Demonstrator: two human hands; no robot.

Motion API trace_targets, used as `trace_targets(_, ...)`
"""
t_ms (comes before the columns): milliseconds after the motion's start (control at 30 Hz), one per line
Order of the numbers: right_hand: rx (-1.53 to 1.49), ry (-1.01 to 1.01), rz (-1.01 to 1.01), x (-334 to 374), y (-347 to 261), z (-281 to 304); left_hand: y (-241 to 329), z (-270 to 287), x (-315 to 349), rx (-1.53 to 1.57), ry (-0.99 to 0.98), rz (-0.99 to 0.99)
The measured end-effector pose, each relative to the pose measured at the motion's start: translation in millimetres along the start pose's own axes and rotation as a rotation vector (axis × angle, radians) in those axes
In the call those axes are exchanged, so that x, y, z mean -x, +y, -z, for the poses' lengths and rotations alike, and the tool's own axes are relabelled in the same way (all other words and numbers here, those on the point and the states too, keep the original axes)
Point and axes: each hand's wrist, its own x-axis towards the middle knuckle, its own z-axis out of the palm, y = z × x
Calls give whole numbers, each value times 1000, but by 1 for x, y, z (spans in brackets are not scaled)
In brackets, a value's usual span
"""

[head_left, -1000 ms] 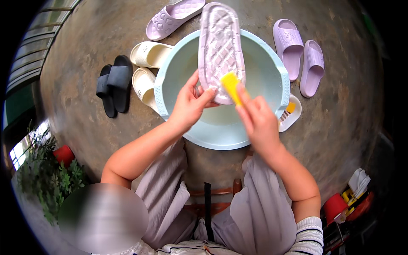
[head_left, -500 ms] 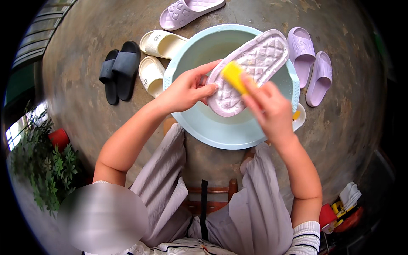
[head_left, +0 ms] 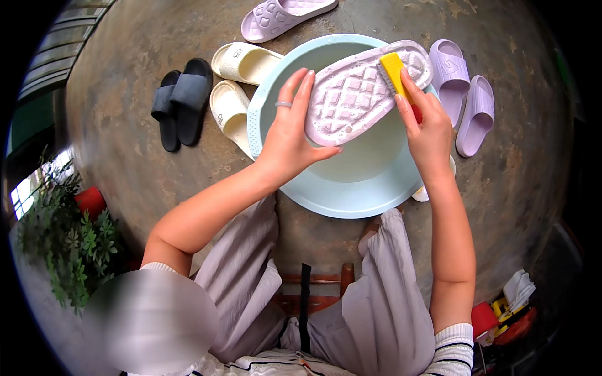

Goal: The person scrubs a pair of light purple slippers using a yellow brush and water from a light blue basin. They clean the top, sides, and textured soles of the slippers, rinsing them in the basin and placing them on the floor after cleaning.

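Observation:
A lilac slipper (head_left: 351,97) is held sole up over the pale blue basin (head_left: 342,207), its ridged tread wet with some foam. My left hand (head_left: 285,135) is at the slipper's near left end, fingers stretched up along its edge and thumb spread out below, not wrapped round it. In my right hand (head_left: 429,128) is a yellow scrubbing brush (head_left: 393,70), its bristles against the sole toward the right end. Some of the right fingers are hidden, so I cannot tell whether they also support the slipper. Cloudy water (head_left: 357,166) lies in the basin.
Around the basin stand cream slippers (head_left: 229,109), black slippers (head_left: 190,100), a lilac pair (head_left: 475,116) and another lilac slipper (head_left: 276,22). A white dish (head_left: 421,194) is partly hidden by my right arm. Leafy plants (head_left: 81,250) are at left, a red container (head_left: 483,319) at right.
The left hand has loosened from the slipper's edge and spread its fingers. The brush has moved right and up along the sole, and the slipper is turned flatter.

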Motion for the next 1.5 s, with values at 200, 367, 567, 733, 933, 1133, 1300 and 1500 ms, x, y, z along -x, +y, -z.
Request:
trace_targets(200, -179, -214, 103, 73, -50, -5, -3, 0, -5, 24, 4, 20)
trace_targets(367, -54, -48, -104, 57, -15, 3, -1, 0, -5, 92, -25, 104)
trace_targets(567, -47, -147, 102, 68, -33, -1, -5, -1, -5, 4, 8, 45)
trace_targets(733, 125, 10, 0, 17, 0, 0, 0, -1, -7, 14, 10, 50)
trace_targets(933, 240, -56, 23, 10, -16, -12, -10, -10, -1, -3, 10, 30)
trace_targets(1133, 255, -105, 250, 33, -40, -30, -23, -16, 8, -107, 7, -1)
trace_targets(1300, 332, 78, 39, -3, 11, -10, -20, -14, 5, -105, 7, -9)
trace_targets(1500, 101, -112, 129, 58, -22, -20, -24, -14, 3, -21, 1, 39)
